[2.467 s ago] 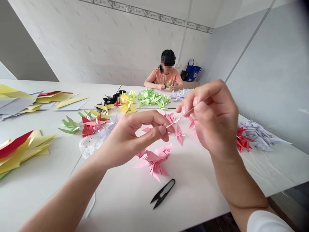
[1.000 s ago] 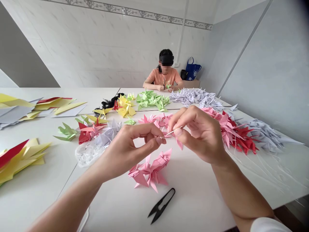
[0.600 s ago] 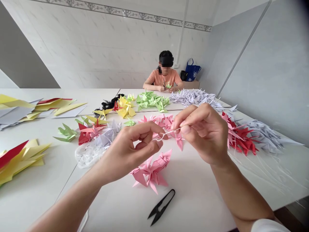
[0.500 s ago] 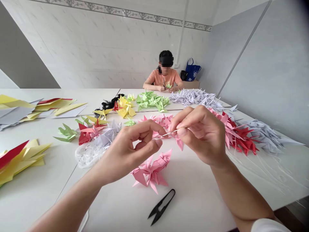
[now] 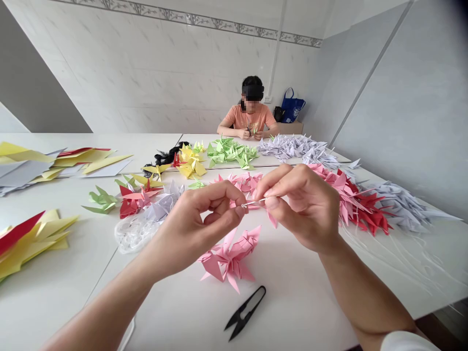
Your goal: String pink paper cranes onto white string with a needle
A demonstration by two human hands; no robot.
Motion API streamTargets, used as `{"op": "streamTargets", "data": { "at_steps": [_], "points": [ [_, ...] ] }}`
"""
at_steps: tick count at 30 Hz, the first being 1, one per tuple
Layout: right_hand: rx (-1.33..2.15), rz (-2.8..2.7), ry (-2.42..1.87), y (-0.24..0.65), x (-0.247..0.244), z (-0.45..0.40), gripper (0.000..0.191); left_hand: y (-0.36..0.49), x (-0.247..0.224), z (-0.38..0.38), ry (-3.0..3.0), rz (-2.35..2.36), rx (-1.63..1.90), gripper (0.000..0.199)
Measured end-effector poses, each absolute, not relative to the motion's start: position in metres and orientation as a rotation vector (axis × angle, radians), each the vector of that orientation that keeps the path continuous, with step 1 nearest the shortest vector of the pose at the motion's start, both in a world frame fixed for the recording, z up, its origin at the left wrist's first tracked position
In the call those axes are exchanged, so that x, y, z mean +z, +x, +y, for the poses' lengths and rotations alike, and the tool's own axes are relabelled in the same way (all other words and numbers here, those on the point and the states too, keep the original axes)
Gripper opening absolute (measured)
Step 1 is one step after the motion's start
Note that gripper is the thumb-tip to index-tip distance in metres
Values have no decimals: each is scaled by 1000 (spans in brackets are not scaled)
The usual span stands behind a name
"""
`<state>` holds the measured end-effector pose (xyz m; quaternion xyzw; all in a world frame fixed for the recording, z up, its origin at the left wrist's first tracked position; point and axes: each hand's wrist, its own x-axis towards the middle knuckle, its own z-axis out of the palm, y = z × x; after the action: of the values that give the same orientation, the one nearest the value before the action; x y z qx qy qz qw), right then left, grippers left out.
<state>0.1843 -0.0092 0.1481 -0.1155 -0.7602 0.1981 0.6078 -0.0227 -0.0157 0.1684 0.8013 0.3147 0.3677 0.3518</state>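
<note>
A short length of white string [image 5: 255,202] is stretched between my two hands above the table. Thumb and forefinger of my left hand [image 5: 208,222] pinch its left end, where a small loop or knot shows at the fingertips. My right hand [image 5: 302,209] pinches the other end, also with thumb and fingertips. Below them, a cluster of pink folded paper cranes [image 5: 232,258] lies on the table. Black thread snips [image 5: 245,312] rest in front of the cranes, blades toward me. More pink cranes [image 5: 243,183] lie behind my hands, partly hidden.
White string [image 5: 133,234] lies coiled at left, near mixed cranes [image 5: 139,200]. Coloured paper sheets [image 5: 32,241] are at far left. Red [image 5: 369,209] and white cranes [image 5: 402,207] pile up at right beside loose strings [image 5: 405,258]. Across the table sits a person [image 5: 250,117] holding scissors.
My hands have shifted very slightly, and a small loop or knot now shows at my left fingertips. Across the table, the person's green paper piece has been lowered or turned.
</note>
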Motion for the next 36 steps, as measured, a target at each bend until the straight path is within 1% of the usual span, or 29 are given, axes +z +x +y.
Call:
{"op": "streamTargets", "data": {
  "at_steps": [5,12,19,25,36],
  "points": [
    [484,-1765,-250,184,146,-8,16,-25,166,-16,2074,820,941,18],
    [489,-1775,-253,184,146,-8,15,-27,164,-15,2081,817,986,13],
    [498,-1777,-233,182,146,-8,17,-29,165,-16,2113,923,993,12],
    [534,-1805,-230,182,145,-8,18,-27,168,-17,2117,972,1065,12],
    [539,-1796,-221,184,146,-9,18,-24,171,-20,2132,1038,975,12]
  ]
}}
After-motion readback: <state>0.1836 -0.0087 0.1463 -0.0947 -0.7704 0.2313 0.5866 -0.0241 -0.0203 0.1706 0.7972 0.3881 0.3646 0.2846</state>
